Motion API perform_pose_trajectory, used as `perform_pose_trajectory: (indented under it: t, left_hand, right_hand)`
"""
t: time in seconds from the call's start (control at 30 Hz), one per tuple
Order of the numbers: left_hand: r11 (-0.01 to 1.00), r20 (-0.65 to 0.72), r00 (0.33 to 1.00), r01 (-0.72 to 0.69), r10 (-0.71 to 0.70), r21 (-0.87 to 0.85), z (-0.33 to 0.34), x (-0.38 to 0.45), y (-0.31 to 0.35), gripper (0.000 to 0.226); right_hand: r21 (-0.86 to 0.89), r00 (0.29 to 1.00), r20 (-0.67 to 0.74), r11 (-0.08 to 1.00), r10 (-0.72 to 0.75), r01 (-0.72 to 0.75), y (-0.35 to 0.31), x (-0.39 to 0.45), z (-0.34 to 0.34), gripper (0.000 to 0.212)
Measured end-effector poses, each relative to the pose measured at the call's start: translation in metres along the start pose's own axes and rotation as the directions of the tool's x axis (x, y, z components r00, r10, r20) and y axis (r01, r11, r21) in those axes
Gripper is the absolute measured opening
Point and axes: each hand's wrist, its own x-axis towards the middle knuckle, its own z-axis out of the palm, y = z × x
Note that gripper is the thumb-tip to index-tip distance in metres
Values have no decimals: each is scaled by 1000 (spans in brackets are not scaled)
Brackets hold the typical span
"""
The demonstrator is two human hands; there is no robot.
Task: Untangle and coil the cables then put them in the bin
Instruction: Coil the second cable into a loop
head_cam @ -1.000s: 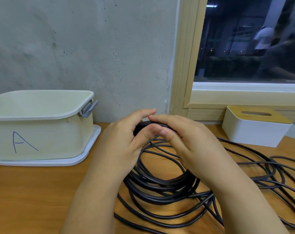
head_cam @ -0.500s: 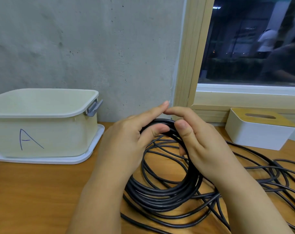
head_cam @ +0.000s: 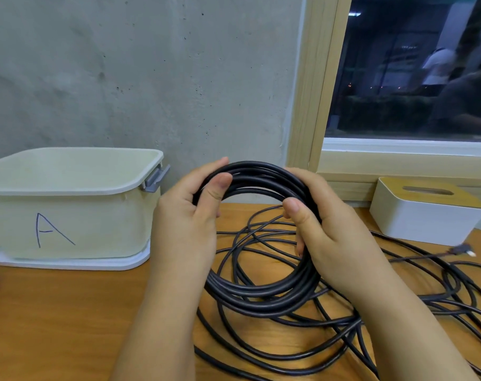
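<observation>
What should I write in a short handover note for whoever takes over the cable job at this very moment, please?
Left hand and right hand both grip the black coil, lifted upright above the table.
Loose cable lies tangled on the table, right of the coil.
Bin marked A stands at left; no cable shows in it.
Done: several loops wound.
Left: untangle and coil the rest, then bin it.

Open tabletop at the left front; cables crowd the right.

The bin (head_cam: 69,213) stands on its white tray (head_cam: 69,264) against the wall, open-topped, just left of the left hand (head_cam: 184,229). Bare wooden table (head_cam: 55,320) lies before it. Loose black cable (head_cam: 302,347) sprawls across the table from the centre to the right edge, and a white box (head_cam: 423,215) blocks the far right under the window.
</observation>
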Motion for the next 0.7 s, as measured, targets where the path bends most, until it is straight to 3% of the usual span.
perform_pose_trajectory:
  t: [0.17, 0.23, 0.4, 0.53, 0.7]
  left_hand:
    - [977, 299, 945, 73, -133, 202, -7, -1, -4, 26]
    - [949, 356, 921, 43, -160, 313, -10, -2, -6, 24]
    - [956, 400, 907, 7, -129, 293, -6, -4, -3, 39]
    - [966, 401, 915, -68, -40, 250, 2, -7, 2, 41]
    - [926, 387, 921, -179, 39, 332, 8, -9, 5, 41]
  right_hand:
    - [-115, 999, 19, 993, 35, -33, 7, 1, -1, 24]
    - [-148, 998, 53, 989, 37, -29, 8, 1, -3, 26]
    - [-156, 985, 172, 988, 29, -2, 5, 2, -2, 28]
    - [-121, 992, 125, 993, 1, 14, 5, 2, -6, 24]
    - [-116, 997, 71, 993, -10, 18, 4, 2, -9, 20]
